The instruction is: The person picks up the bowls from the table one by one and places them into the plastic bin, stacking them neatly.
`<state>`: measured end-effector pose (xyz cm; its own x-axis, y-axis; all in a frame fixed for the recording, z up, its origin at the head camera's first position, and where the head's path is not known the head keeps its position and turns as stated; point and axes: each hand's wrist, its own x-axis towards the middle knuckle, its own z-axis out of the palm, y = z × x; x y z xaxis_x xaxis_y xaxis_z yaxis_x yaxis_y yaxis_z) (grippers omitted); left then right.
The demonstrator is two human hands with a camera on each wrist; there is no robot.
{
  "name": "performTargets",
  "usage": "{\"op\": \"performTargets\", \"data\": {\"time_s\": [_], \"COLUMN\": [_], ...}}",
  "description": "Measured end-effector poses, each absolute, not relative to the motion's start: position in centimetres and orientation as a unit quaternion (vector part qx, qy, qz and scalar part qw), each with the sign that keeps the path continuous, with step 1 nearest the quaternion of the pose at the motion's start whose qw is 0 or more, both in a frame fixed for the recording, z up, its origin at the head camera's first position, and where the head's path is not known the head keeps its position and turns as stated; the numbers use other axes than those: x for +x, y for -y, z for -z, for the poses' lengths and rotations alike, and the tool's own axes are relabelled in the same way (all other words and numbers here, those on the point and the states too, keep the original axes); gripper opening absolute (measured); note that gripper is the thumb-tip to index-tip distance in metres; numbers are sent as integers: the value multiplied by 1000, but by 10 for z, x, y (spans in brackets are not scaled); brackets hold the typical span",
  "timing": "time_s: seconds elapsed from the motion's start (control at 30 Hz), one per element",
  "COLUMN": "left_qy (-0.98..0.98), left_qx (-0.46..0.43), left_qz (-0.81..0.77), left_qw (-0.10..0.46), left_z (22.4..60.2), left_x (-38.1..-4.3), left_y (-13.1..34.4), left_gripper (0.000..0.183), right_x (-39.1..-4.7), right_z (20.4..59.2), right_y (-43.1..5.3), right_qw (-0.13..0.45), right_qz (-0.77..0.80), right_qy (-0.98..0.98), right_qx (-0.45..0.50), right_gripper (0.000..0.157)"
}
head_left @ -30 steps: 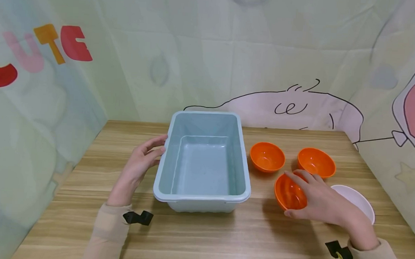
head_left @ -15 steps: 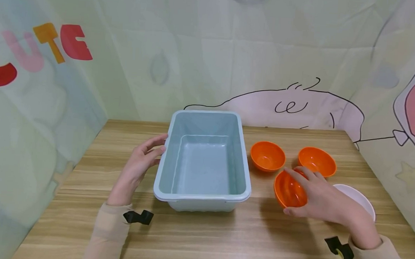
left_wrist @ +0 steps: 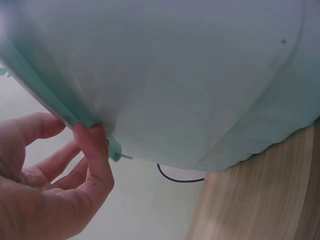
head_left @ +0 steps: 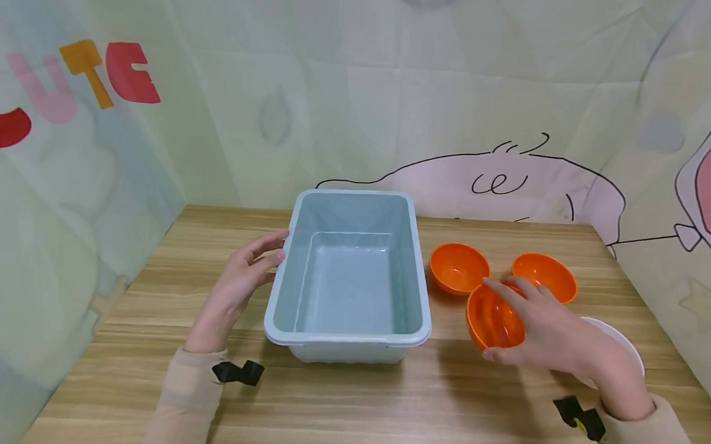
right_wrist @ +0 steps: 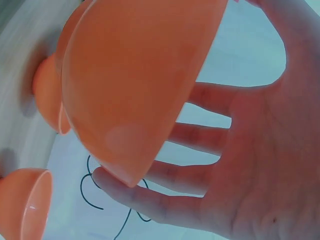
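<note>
A light blue plastic basin (head_left: pixel 345 352) stands on the table. My left hand (head_left: pixel 241 276) is at its left rim; in the left wrist view the thumb and fingers pinch the basin's rim (left_wrist: pixel 55 100). My right hand (head_left: pixel 551 333) grips an orange bowl (head_left: pixel 492 320) by its edge, tilted with its inside toward the basin. In the right wrist view this bowl's outer side (right_wrist: pixel 130 90) lies along the spread fingers. Behind it stand two more orange bowls, one near the basin (head_left: pixel 458 271) and one farther right (head_left: pixel 546 275).
A white dish (head_left: pixel 617 336) lies at the right, partly hidden behind my right hand and wrist. The wooden table (head_left: pixel 333 408) ends at a printed cloth backdrop (head_left: pixel 337 114) at the back and at both sides.
My right hand has moved slightly up and to the left with the orange bowl. The left hand and the basin have stayed in place.
</note>
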<state>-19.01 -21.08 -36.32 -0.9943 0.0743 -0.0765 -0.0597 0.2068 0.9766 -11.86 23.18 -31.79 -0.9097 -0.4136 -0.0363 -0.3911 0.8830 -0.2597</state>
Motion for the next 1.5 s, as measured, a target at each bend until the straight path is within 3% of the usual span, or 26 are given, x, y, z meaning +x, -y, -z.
{"op": "performTargets", "data": {"time_s": [1.5], "left_qy": [-765], "left_qx": [7], "left_qz": [-642], "left_qw": [52], "left_z": [364], "left_x": [-191], "left_y": [210], "left_gripper": [52], "right_x": [-130], "right_z": [282], "right_y": [-211], "right_qw": [23], "right_qz": [116], "right_qy": [-968], "right_qx": [-222], "right_gripper": [95]}}
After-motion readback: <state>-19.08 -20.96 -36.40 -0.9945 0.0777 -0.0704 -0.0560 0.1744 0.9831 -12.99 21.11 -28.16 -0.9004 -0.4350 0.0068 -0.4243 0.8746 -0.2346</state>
